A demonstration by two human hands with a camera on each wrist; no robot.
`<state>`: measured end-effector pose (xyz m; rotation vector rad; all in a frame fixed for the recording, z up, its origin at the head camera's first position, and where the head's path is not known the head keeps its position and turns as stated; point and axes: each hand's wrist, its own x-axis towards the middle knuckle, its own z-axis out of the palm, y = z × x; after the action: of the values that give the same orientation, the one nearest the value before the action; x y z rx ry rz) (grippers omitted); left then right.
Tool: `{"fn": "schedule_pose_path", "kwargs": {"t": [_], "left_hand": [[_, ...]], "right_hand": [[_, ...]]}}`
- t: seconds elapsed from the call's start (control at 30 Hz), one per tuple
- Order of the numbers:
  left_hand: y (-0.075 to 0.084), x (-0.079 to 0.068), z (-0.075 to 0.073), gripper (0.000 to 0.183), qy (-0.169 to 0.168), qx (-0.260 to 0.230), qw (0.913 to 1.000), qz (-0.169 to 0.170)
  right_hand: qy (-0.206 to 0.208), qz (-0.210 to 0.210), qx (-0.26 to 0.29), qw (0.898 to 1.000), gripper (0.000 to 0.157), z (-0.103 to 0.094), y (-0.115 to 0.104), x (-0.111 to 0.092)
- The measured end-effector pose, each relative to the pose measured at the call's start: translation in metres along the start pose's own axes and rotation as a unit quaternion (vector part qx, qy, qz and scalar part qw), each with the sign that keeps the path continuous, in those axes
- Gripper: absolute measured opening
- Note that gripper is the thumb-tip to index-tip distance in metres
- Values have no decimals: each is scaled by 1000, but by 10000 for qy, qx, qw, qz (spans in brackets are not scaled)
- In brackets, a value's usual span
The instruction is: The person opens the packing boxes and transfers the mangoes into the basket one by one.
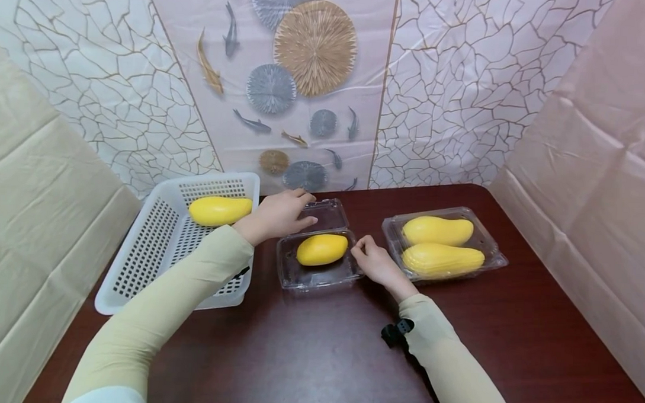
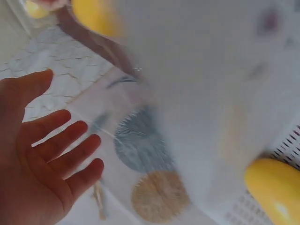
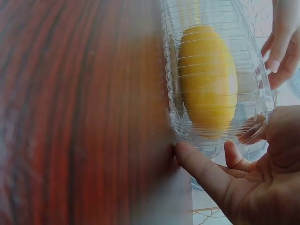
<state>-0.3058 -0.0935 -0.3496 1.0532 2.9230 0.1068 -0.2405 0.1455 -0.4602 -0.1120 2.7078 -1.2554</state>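
Note:
A yellow mango [image 1: 322, 250] lies in the base of a clear plastic clamshell box [image 1: 298, 279], whose lid [image 1: 327, 216] is folded back toward the wall. My left hand [image 1: 282, 215] is over the left side of that lid; in the left wrist view its fingers [image 2: 77, 140] are spread and relaxed, holding nothing. At the box's right end, my right hand [image 1: 376, 262] holds the edge with thumb and fingers. In the right wrist view, the right hand [image 3: 262, 168] is at the box's corner, and the mango [image 3: 208, 79] shows through the ribbed wall.
On the left stands a white perforated basket [image 1: 139, 266] with another yellow mango [image 1: 219, 211] at its far end. Right of my right hand, a closed clear box [image 1: 499, 261] contains two yellow mangoes [image 1: 437, 230]. A patterned cloth wall [image 1: 314, 142] borders the table's [image 1: 296, 349] far edge.

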Motion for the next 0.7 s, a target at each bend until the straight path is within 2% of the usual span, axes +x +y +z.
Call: {"fn": "schedule_pose_path", "kwargs": {"t": [0.23,0.43,0.7], "left_hand": [[15,10,-3,64,-43,156,9995,272],[25,19,11,65,-275,333,9985,346],[36,24,29,57,-468,141,9976,499]], "right_hand": [[14,60,33,10000,18,-2,0,1],[-70,146,102,9998,18,-1,0,2],[-138,242,145,9995,19,0,-1,0]]}}
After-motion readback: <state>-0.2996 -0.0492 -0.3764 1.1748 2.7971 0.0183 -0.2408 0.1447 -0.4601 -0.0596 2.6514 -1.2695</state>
